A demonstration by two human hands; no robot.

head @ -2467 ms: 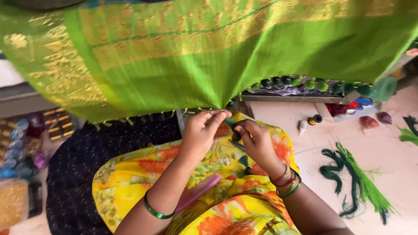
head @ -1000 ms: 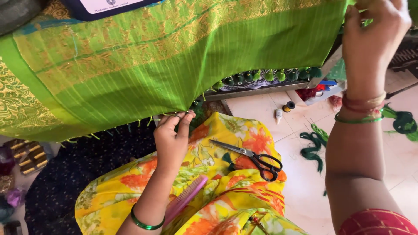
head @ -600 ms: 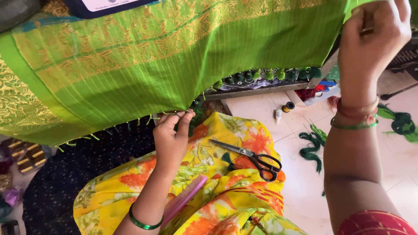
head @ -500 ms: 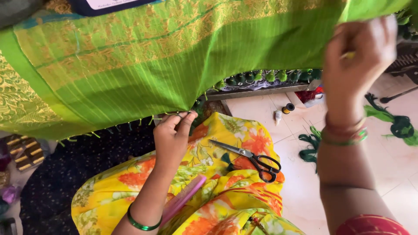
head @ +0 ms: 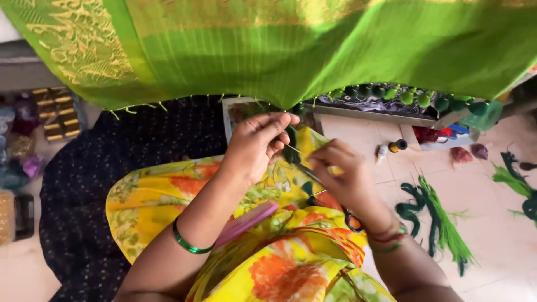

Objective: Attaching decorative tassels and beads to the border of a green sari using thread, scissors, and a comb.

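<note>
down from the raised cloth has come the right hand [head: 344, 179], now low over the lap beside the left hand [head: 254, 145]. both pinch a thin thread [head: 291, 148] at the green cloth [head: 291, 61] hem — scissors [head: 335, 196] lie beneath. several tassels hang finished; this stretch looks unfinished.

One camera only, worn on the person's head, looking steeply down past the forearms at the lap and the floor [head: 492, 246]. It sits close: the hands, left hand [head: 254, 146] and right hand [head: 341, 176], fill the middle, and the green cloth [head: 313, 50] hangs across the whole top, nearest the lens.
</note>
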